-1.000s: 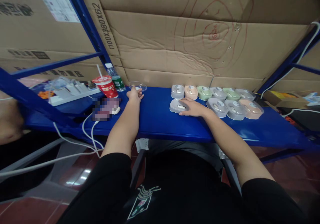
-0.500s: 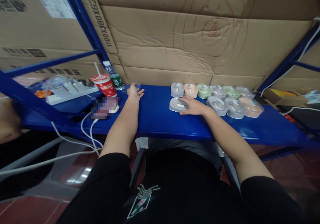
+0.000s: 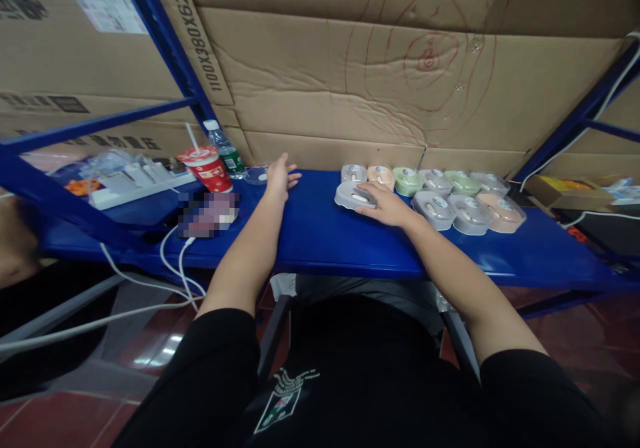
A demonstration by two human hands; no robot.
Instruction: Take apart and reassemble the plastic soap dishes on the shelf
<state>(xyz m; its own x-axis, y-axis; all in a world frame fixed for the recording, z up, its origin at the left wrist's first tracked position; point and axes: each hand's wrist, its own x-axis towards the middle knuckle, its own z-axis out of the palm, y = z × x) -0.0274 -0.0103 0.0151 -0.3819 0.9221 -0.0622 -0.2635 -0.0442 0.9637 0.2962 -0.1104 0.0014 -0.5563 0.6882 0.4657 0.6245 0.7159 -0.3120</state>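
My right hand (image 3: 386,206) grips the right side of a grey rounded plastic box (image 3: 354,195) with a white piece on top; its left end looks slightly raised. Right behind it, in the back row, are a grey box (image 3: 353,172), an orange box (image 3: 381,177) and a green box (image 3: 407,181). My left hand (image 3: 281,176) is empty, fingers spread, over the back left of the blue table (image 3: 320,235). Just left of that hand lies a clear round plastic piece (image 3: 257,175) with a pale spot.
More boxes (image 3: 467,213) stand in two rows at the right. On the left are a red cup (image 3: 206,169) with a straw, a water bottle (image 3: 227,151), a blurred-out item (image 3: 210,215) with white cables, and a power strip (image 3: 143,189). Cardboard (image 3: 310,88) lines the back.
My right hand has shifted the grey box slightly back and left, tilting it. My left hand has moved right, off the clear round piece, which now shows more fully.
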